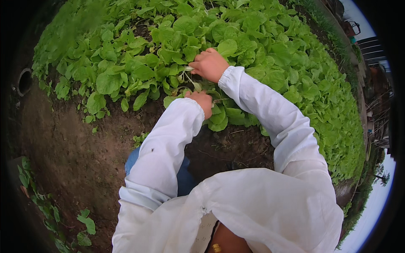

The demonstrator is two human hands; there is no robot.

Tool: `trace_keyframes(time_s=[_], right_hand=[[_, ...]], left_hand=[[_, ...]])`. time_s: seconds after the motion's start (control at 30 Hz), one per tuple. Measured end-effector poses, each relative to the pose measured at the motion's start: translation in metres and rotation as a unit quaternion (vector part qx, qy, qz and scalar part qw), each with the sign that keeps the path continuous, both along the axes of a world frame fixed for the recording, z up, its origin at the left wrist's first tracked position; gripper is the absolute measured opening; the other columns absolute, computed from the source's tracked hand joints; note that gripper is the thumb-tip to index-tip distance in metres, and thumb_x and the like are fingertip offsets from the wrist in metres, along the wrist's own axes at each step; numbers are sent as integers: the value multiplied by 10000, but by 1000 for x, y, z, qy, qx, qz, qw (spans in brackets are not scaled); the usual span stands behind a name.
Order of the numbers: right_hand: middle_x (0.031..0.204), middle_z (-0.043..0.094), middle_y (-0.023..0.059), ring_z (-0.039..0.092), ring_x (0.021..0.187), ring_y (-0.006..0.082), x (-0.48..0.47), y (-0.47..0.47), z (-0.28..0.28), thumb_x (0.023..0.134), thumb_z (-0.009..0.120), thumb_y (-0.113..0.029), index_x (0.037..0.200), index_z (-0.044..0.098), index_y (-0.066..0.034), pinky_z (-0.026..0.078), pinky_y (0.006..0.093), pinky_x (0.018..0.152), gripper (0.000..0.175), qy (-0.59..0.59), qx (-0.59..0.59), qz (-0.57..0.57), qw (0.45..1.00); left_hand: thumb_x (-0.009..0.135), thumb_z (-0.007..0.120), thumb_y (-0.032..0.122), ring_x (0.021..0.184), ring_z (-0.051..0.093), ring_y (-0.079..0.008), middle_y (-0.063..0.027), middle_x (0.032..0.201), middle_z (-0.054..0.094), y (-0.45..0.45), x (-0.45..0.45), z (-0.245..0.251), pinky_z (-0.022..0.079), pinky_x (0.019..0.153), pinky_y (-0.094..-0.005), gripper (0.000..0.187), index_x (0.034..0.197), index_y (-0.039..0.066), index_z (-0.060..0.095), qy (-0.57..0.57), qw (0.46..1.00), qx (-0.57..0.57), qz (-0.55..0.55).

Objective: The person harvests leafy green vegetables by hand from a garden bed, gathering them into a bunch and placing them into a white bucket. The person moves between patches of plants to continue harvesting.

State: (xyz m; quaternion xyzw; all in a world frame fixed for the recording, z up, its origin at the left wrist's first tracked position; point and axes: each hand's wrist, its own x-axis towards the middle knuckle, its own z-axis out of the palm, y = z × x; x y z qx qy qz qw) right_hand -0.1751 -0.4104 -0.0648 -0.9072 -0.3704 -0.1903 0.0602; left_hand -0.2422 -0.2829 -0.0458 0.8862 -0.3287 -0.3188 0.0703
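A dense bed of leafy green plants (272, 53) spreads before me. My right hand (210, 64) is bent over the bed's near part, its fingers closed on the pale base of a leafy plant (190, 68). Below and to the left of it, my left hand (201, 102) reaches in among the low leaves beside thin stems; its fingertips are partly hidden, and I cannot tell whether it grips anything. A small pale green leaf cluster (197, 86) lies between the two hands.
Bare brown soil (79, 136) borders the bed, with a round pipe opening (25, 82) at the far left. Broad-leaved plants (89, 224) grow at the lower left. A blue-clad knee (133, 159) is under my left sleeve. Grass and a path edge run along the right.
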Motion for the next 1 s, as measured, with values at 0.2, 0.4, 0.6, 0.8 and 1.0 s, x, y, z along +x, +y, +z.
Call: trace_keyframes(time_s=[0.2,0.4,0.6,0.8,1.0], right_hand=[[758,569,53,538,709,225,-2,-14,29,699,636,-236,895,634,-123,390,339,730,226,67,-70,-43,994],[870,579,45,565,786,141,-7,-62,124,721,676,-222,863,614,-78,463,280,673,211,104,388,-148,904],[878,580,41,566,744,130,-27,-27,132,697,684,-148,878,535,-37,464,261,656,260,126,414,-93,897],[923,581,91,573,790,246,-35,23,114,712,633,-168,854,614,-58,463,320,695,180,122,321,16,939],[1044,547,131,501,1006,280,-56,-20,73,802,543,-329,913,607,-15,404,350,847,339,216,352,-1,911]], left_hand=[[727,482,137,830,559,-306,-142,865,594,15,21,0,418,743,-392,300,996,24,552,3,989,-128,75],[795,499,183,462,440,-107,-41,613,554,67,62,34,398,498,-237,247,944,-8,545,75,686,-547,473],[798,516,475,523,408,-77,-39,751,512,50,52,57,396,550,-226,549,1059,-8,489,176,522,-724,416],[879,434,367,940,515,-160,-65,1015,544,30,39,60,417,814,-320,389,1055,29,505,267,523,-718,374],[844,497,218,988,504,-177,-110,1004,578,55,52,62,318,935,-357,263,958,-7,571,-88,564,-721,394]])
